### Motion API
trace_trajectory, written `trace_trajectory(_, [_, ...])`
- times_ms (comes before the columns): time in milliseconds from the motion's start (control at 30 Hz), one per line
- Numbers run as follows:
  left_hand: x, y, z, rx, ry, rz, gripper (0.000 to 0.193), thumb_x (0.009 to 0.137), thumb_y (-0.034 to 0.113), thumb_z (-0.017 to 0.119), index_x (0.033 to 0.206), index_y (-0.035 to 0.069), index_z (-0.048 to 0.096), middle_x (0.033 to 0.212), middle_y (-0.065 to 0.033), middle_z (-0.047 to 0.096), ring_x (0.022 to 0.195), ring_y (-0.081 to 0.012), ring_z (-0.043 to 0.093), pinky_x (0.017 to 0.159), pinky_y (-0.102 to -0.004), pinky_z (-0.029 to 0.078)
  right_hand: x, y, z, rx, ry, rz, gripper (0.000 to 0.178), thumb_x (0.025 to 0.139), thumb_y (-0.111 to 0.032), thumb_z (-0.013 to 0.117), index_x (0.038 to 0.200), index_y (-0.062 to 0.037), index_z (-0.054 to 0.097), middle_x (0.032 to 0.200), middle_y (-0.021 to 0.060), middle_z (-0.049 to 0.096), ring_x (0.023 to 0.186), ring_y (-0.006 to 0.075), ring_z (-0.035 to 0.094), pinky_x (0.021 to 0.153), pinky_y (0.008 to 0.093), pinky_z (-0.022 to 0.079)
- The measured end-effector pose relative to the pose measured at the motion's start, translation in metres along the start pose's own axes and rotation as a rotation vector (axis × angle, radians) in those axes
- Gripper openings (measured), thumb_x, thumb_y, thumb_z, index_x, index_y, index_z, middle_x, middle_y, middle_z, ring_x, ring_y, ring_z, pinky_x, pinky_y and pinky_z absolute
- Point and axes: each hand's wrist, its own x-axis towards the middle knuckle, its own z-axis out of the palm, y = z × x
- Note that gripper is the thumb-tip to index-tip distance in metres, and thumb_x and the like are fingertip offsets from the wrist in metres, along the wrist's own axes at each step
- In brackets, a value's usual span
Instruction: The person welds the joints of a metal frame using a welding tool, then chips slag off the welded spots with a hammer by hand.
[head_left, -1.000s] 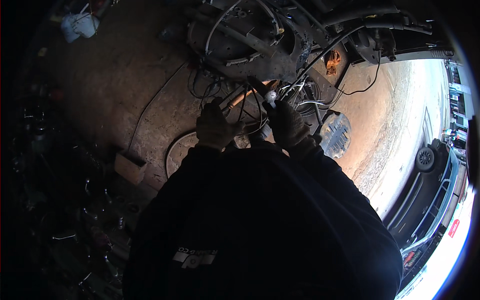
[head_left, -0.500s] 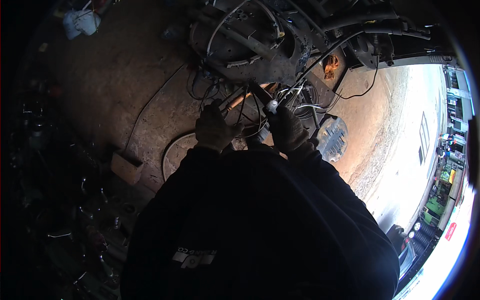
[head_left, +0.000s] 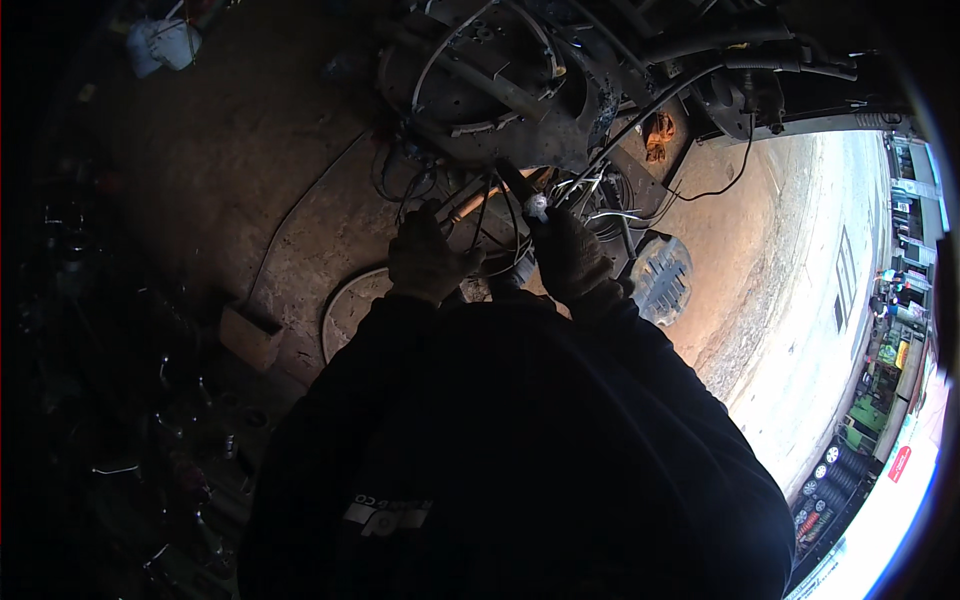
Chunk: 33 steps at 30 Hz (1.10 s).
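Observation:
Both my hands wear gloves and work in shadow below a large dark metal assembly (head_left: 530, 140). My left hand (head_left: 430, 258) is closed beside the lower end of an orange-brown rod (head_left: 472, 204); what lies in its fingers is too dark to make out. To its right, my right hand (head_left: 570, 258) is wrapped around a tool with a bright, round metal head (head_left: 537, 206). A dark bar (head_left: 513, 180) runs from that head up to the assembly. Thin cables (head_left: 590, 187) loop around and between the hands.
A grey slotted plate (head_left: 662, 280) lies right of my right hand. Orange cloth-like material (head_left: 658, 136) sits behind it. A curved hose (head_left: 332, 310) and a small block (head_left: 250, 338) are on the floor at left. Several metal tools (head_left: 120, 470) lie in the dark at lower left.
My right hand and the bright metal head have shifted slightly left. My left hand stays in nearly the same place, beside the orange-brown rod.

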Motion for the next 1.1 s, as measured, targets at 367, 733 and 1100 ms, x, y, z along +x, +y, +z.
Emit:
trace_trajectory(367, [-0.001, -0.004, 0.006, 0.028, 0.031, 0.042, 0.103, 0.071, 0.057, 0.087, 0.145, 0.002, 0.042, 0.127, -0.0168, 0.057, 0.115, -0.0323, 0.063, 0.094, -0.0485, 0.051, 0.006, 0.013, 0.016, -0.152, 0.031, -0.308, 0.031, 0.1, -0.014, 0.059, 0.129, -0.0033, 0.062, 0.107, 0.0183, 0.063, 0.092, 0.0406, 0.066, 0.074, 0.0484, 0.053])
trace_trajectory(733, [0.0, 0.008, -0.011, -0.063, -0.069, -0.063, 0.103, 0.067, 0.05, 0.087, 0.147, 0.001, 0.044, 0.137, -0.0206, 0.054, 0.127, -0.035, 0.058, 0.103, -0.0482, 0.051, -0.001, -0.004, 0.004, 0.025, -0.02, 0.093, 0.018, 0.102, -0.016, 0.058, 0.113, -0.0025, 0.062, 0.097, 0.0191, 0.064, 0.086, 0.0409, 0.066, 0.068, 0.0495, 0.05])
trace_trajectory(1100, [0.0, -0.001, 0.002, 0.017, 0.014, 0.014, 0.102, 0.068, 0.052, 0.087, 0.146, 0.002, 0.044, 0.131, -0.0183, 0.056, 0.12, -0.0336, 0.062, 0.098, -0.0473, 0.051, 0.003, 0.005, 0.009, 0.016, -0.013, -0.06, 0.023, 0.099, -0.021, 0.058, 0.116, -0.0075, 0.063, 0.106, 0.0213, 0.069, 0.095, 0.0454, 0.067, 0.077, 0.056, 0.052])
